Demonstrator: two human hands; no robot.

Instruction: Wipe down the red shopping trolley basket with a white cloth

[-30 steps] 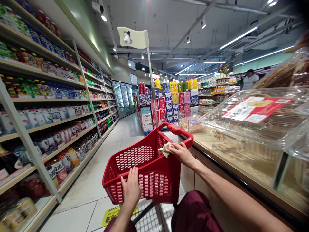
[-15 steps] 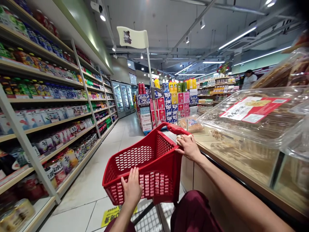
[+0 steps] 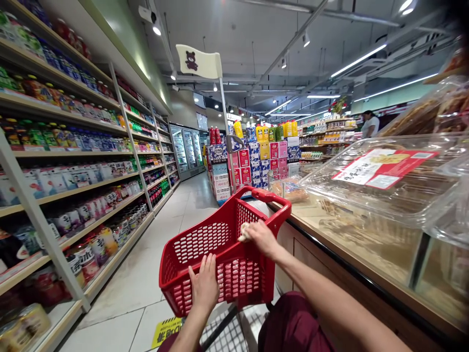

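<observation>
A red plastic shopping cart (image 3: 179, 274) stands before me, its perforated basket tilted away to the left. My left hand (image 3: 205, 283) rests against the near side of the basket, fingers stretched toward its rim. Over the near rim, my right hand (image 3: 261, 238) is closed on a crumpled off-white cloth (image 3: 244, 232), below the curved red handle (image 3: 280, 212). From the cart rises a pole with a cream flag (image 3: 200, 61) bearing a dark bear. No goods show in the visible part of the basket.
Long drink shelves (image 3: 73, 151) line the left side. Close on the right is a wooden display counter (image 3: 330, 264) with clear plastic food boxes (image 3: 384, 171). Stacked cartons (image 3: 244, 161) stand ahead, glass-door fridges (image 3: 185, 146) behind. A person (image 3: 370, 124) is at the far right.
My right hand has moved left and down from the cart's handle to the basket rim, carrying the cloth. My left hand stays at the near side; the bear on the flag now shows clearly.
</observation>
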